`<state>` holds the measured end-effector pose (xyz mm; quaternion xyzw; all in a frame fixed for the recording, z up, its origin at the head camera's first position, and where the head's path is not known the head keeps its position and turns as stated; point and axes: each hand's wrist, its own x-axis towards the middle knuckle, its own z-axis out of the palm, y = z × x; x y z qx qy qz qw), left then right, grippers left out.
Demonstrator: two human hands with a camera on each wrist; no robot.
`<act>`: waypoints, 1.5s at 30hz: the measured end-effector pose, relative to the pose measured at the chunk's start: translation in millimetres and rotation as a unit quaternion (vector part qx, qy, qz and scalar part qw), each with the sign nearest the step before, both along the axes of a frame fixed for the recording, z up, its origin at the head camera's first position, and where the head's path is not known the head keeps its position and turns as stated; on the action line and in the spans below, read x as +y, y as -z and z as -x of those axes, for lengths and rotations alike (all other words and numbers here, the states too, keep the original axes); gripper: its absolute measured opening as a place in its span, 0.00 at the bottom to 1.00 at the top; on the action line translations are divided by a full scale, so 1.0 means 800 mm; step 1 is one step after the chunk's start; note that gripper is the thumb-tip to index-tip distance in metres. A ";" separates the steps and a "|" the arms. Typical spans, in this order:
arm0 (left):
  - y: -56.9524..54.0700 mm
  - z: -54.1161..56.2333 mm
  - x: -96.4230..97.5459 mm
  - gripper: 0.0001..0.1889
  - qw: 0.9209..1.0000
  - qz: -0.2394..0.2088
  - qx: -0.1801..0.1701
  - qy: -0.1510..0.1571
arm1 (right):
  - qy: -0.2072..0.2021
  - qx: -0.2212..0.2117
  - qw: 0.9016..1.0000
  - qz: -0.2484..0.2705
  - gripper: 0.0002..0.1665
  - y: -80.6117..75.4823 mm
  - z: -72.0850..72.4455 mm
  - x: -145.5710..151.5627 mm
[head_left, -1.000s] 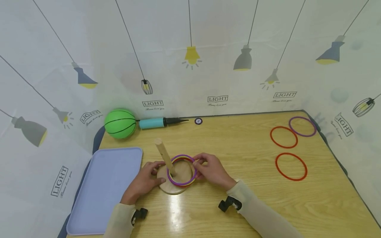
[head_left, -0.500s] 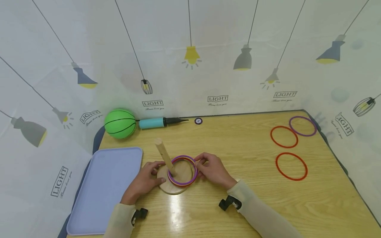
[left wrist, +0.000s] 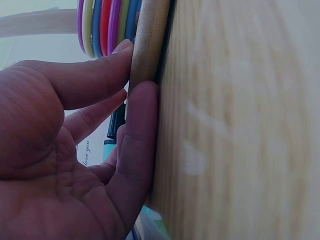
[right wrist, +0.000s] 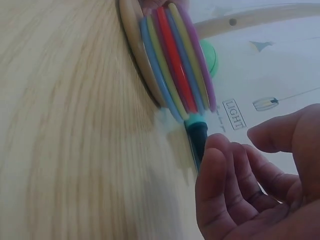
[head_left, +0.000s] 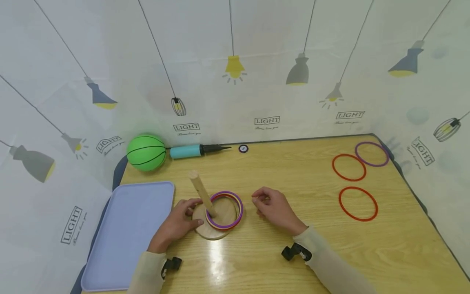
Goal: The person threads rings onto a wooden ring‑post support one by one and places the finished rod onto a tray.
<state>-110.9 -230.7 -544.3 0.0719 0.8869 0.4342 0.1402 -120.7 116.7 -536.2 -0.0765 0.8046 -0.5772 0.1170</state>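
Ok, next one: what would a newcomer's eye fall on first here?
Probably the multicoloured stack of rings around the wooden peg, between the left hand and right hand. The bright green toy basketball at the table's far left likely comes next, then the two loose red rings and purple ring toward the right.
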 end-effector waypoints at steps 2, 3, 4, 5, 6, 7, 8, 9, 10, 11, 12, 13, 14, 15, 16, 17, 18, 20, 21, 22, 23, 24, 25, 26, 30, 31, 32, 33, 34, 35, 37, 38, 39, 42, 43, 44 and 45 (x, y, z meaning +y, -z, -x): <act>0.000 0.000 -0.001 0.32 1.000 -0.001 0.001 0.001 | 0.003 0.000 1.000 -0.003 0.15 -0.003 -0.002 0.010; 0.000 0.000 -0.001 0.32 1.000 -0.001 0.001 0.001 | 0.004 0.000 1.000 -0.005 0.16 -0.004 -0.003 0.015; 0.001 0.000 -0.001 0.32 1.000 -0.002 0.001 0.001 | 0.007 0.000 1.000 -0.006 0.16 -0.006 -0.004 0.020; 0.001 0.000 -0.002 0.32 1.000 -0.002 0.001 0.002 | 0.009 0.000 1.000 -0.006 0.16 -0.007 -0.005 0.026; 0.002 0.000 -0.002 0.32 1.000 -0.002 0.003 0.003 | 0.012 0.001 1.000 -0.007 0.17 -0.008 -0.005 0.032; 0.002 0.000 -0.002 0.32 1.000 -0.001 0.003 0.004 | 0.015 0.003 1.000 -0.007 0.17 -0.009 -0.006 0.038; 0.002 0.000 -0.003 0.32 1.000 -0.002 0.003 0.004 | 0.018 0.005 1.000 -0.007 0.17 -0.010 -0.006 0.044; 0.003 0.000 -0.003 0.32 1.000 -0.002 0.004 0.005 | 0.020 0.009 1.000 -0.009 0.18 -0.010 -0.007 0.051; 0.003 0.000 -0.003 0.32 1.000 -0.002 0.005 0.005 | 0.021 0.013 1.000 -0.011 0.18 -0.011 -0.007 0.058; 0.003 0.000 -0.003 0.32 1.000 -0.001 0.007 0.006 | 0.021 0.020 0.999 -0.015 0.19 -0.011 -0.007 0.065; 0.004 0.000 -0.003 0.32 1.000 0.000 0.009 0.007 | 0.023 0.027 0.999 -0.020 0.19 -0.011 -0.007 0.073; 0.004 0.000 -0.003 0.32 1.000 0.000 0.009 0.007 | 0.024 0.035 0.999 -0.024 0.20 -0.010 -0.007 0.081; 0.004 0.000 -0.003 0.32 1.000 0.001 0.011 0.008 | 0.027 0.042 0.998 -0.029 0.20 -0.009 -0.007 0.089; 0.004 0.000 -0.003 0.32 1.000 0.002 0.012 0.009 | 0.029 0.049 0.998 -0.035 0.20 -0.009 -0.007 0.098; 0.004 0.000 -0.003 0.32 1.000 0.003 0.013 0.009 | 0.033 0.056 0.997 -0.041 0.20 -0.008 -0.007 0.107; 0.004 0.000 -0.003 0.32 1.000 0.003 0.013 0.010 | 0.037 0.062 0.996 -0.048 0.20 -0.007 -0.007 0.115; 0.003 0.000 -0.003 0.32 1.000 0.004 0.012 0.010 | 0.042 0.068 0.995 -0.054 0.21 -0.006 -0.007 0.124; 0.003 0.000 -0.004 0.32 1.000 0.005 0.011 0.010 | 0.052 0.078 0.994 -0.063 0.21 -0.005 -0.007 0.141; 0.003 0.000 -0.003 0.32 1.000 0.005 0.010 0.009 | 0.057 0.082 0.993 -0.068 0.21 -0.005 -0.007 0.149; 0.002 0.000 -0.003 0.32 1.000 0.006 0.009 0.008 | 0.064 0.087 0.992 -0.073 0.21 -0.005 -0.006 0.157; 0.002 0.000 -0.003 0.32 1.000 0.007 0.008 0.007 | 0.069 0.092 0.990 -0.077 0.21 -0.006 -0.006 0.165; 0.001 0.000 -0.003 0.32 1.000 0.008 0.008 0.008 | 0.076 0.096 0.989 -0.080 0.22 -0.006 -0.006 0.173; 0.001 0.000 -0.003 0.32 1.000 0.008 0.008 0.007 | 0.083 0.098 0.988 -0.081 0.22 -0.008 -0.006 0.180; 0.001 0.001 -0.003 0.32 1.000 0.009 0.008 0.006 | 0.090 0.101 0.987 -0.084 0.21 -0.009 -0.006 0.187; 0.001 0.001 -0.003 0.32 1.000 0.008 0.008 0.008 | 0.114 0.109 0.983 -0.099 0.21 -0.012 -0.007 0.210; 0.001 0.001 -0.003 0.32 1.000 0.008 0.010 0.009 | 0.119 0.110 0.981 -0.104 0.20 -0.013 -0.007 0.215; 0.002 0.001 -0.003 0.32 1.000 0.007 0.011 0.010 | 0.124 0.112 0.980 -0.110 0.20 -0.014 -0.008 0.220; 0.002 0.001 -0.003 0.32 1.000 0.008 0.012 0.012 | 0.130 0.113 0.978 -0.117 0.20 -0.016 -0.008 0.225; 0.003 0.001 -0.003 0.32 1.000 0.008 0.014 0.013 | 0.135 0.115 0.977 -0.120 0.20 -0.017 -0.008 0.229; 0.004 0.001 -0.003 0.32 1.000 0.009 0.015 0.013 | 0.141 0.116 0.975 -0.125 0.20 -0.018 -0.008 0.234; 0.005 0.000 -0.003 0.32 1.000 0.009 0.017 0.010 | 0.148 0.118 0.974 -0.126 0.20 -0.019 -0.008 0.244; 0.005 0.000 -0.002 0.32 1.000 0.008 0.017 0.009 | 0.151 0.118 0.973 -0.124 0.20 -0.020 -0.008 0.248; 0.005 0.000 -0.002 0.32 1.000 0.008 0.019 0.007 | 0.155 0.117 0.973 -0.122 0.20 -0.020 -0.008 0.253; 0.006 -0.001 -0.001 0.32 1.000 0.009 0.028 0.002 | 0.162 0.117 0.974 -0.106 0.19 -0.021 -0.007 0.266; 0.006 -0.001 -0.001 0.32 0.999 0.011 0.032 0.001 | 0.165 0.117 0.974 -0.101 0.19 -0.021 -0.007 0.269; 0.006 -0.002 -0.001 0.32 0.999 0.015 0.036 0.000 | 0.169 0.118 0.973 -0.101 0.19 -0.021 -0.006 0.272; 0.007 -0.002 -0.001 0.32 0.999 0.017 0.040 -0.001 | 0.173 0.118 0.973 -0.101 0.19 -0.021 -0.006 0.275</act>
